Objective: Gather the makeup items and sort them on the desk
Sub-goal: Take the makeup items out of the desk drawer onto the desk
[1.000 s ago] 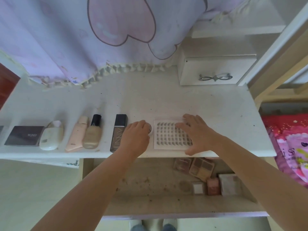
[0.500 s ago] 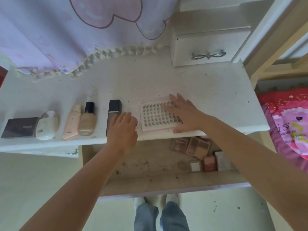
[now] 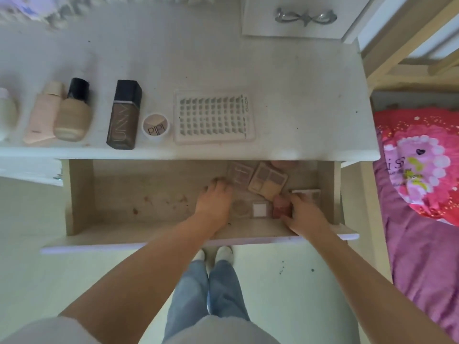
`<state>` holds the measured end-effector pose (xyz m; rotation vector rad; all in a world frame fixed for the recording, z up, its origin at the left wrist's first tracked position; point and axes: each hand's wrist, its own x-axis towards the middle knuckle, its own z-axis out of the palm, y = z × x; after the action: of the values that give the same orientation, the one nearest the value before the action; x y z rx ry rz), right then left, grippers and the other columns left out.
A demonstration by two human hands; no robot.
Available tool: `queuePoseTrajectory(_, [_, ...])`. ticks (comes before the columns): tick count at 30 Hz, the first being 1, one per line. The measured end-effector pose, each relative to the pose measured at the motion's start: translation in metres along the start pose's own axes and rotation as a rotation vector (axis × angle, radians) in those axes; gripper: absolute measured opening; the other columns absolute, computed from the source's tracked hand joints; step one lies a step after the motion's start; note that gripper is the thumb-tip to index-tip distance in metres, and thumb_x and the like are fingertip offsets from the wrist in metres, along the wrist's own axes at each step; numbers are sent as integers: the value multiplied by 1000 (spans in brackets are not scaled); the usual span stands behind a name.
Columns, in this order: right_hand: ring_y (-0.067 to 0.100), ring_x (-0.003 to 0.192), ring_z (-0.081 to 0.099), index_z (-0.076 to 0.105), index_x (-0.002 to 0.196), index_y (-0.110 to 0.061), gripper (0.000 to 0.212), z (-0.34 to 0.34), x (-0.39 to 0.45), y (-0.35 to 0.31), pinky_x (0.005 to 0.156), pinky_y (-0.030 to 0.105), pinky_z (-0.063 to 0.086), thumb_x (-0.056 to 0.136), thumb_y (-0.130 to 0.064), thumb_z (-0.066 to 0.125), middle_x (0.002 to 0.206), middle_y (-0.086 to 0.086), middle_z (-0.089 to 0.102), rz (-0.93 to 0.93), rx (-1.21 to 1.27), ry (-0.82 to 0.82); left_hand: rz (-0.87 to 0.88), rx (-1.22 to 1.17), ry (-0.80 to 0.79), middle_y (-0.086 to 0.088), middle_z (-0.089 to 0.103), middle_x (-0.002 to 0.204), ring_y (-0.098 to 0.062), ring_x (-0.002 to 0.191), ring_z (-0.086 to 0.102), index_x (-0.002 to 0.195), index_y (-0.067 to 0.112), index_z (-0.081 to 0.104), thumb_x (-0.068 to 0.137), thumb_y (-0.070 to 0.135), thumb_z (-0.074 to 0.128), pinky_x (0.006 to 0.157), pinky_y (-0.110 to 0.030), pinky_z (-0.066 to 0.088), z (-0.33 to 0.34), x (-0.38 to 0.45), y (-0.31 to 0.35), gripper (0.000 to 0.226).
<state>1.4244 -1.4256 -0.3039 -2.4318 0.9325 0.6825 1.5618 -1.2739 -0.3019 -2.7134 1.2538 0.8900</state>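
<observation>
On the white desk (image 3: 298, 95) lie in a row a pink tube (image 3: 42, 112), a beige foundation bottle (image 3: 73, 112), a dark square bottle (image 3: 125, 115), a small round pot (image 3: 156, 126) and a white lash tray (image 3: 214, 117). Below, the open drawer (image 3: 149, 192) holds a pinkish palette (image 3: 239, 173), a four-pan palette (image 3: 268, 181), a round compact (image 3: 239, 207), a small white square case (image 3: 260, 209), a white box (image 3: 308, 194) and a reddish compact (image 3: 282, 208). My left hand (image 3: 214, 202) lies in the drawer, fingertips at the pinkish palette's left edge. My right hand (image 3: 303, 212) pinches the reddish compact.
A small drawer unit with a silver bow handle (image 3: 305, 17) stands at the desk's back right. A bed with a pink and purple cover (image 3: 422, 194) is close on the right. My legs and feet (image 3: 216, 254) stand just below the drawer front (image 3: 124, 242).
Both hands left the desk top and dropped into the open drawer. The round pot and lash tray now lie uncovered on the desk. The view tilted downward.
</observation>
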Motion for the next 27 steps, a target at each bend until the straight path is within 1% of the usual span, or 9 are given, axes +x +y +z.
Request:
queuePoseTrajectory(3, [30,115,45,36,133,-15,49,9,15,-4,88,33,40,87,-21,50,134,9,41,-57,-156,-4,-18,66,30,-14,8,152,-29,141,4,143,6,10,89,7,42,114,-41,12,7,32,9,63])
queuePoseTrajectory(7, [29,112,44,45,124,-14,35,19,27,-2,84,32,40,89,-15,44,127,8,46,-40,-229,53,-15,88,1,-10,1,154,-28,142,0,145,7,-3,89,10,45,115,-40,1,16,54,8,74])
queuePoseTrajectory(11, [27,111,44,55,114,-14,26,19,28,1,83,30,40,93,-20,40,119,8,53,-79,-274,82,61,120,70,-13,22,146,-26,135,20,143,7,13,88,14,45,110,-38,16,20,52,0,64])
queuePoseTrajectory(15, [27,104,51,57,110,-11,30,9,17,-4,76,27,36,96,-30,38,113,12,56,-132,-135,80,14,88,-30,-13,34,134,-30,121,36,133,8,32,82,23,57,99,-37,33,27,23,-19,60])
queuePoseTrajectory(17, [25,102,53,58,109,-13,25,-3,6,-11,74,24,32,94,-25,41,112,9,57,-199,-45,53,-9,20,-49,-11,35,132,-28,117,41,132,11,33,79,31,60,93,-36,40,24,4,-33,63])
queuePoseTrajectory(19, [20,96,54,59,99,-21,15,-18,-5,-25,83,23,39,90,-13,49,98,-2,58,-294,92,36,-10,-60,-31,-7,37,131,-25,112,46,133,15,33,76,34,60,84,-33,44,16,-16,-46,66])
queuePoseTrajectory(21, [12,85,52,58,97,-20,16,-37,-16,-51,79,15,44,85,-10,59,87,-11,52,-332,262,91,-22,-106,4,-3,39,129,-22,108,48,131,18,34,74,36,60,77,-29,44,5,-40,-60,66])
queuePoseTrajectory(24, [3,68,52,60,96,-6,21,-77,-21,-107,65,-3,39,77,-9,69,80,-8,55,-428,457,259,-97,-163,123,-4,45,124,-21,109,47,129,16,40,71,39,65,81,-29,43,-18,-72,-82,68])
queuePoseTrajectory(27, [3,66,52,62,95,-5,16,-111,-2,-172,66,2,41,80,-6,66,79,-4,59,-538,518,338,-147,-203,271,-8,50,122,-25,110,48,127,12,46,68,34,70,87,-31,42,-53,-91,-104,67])
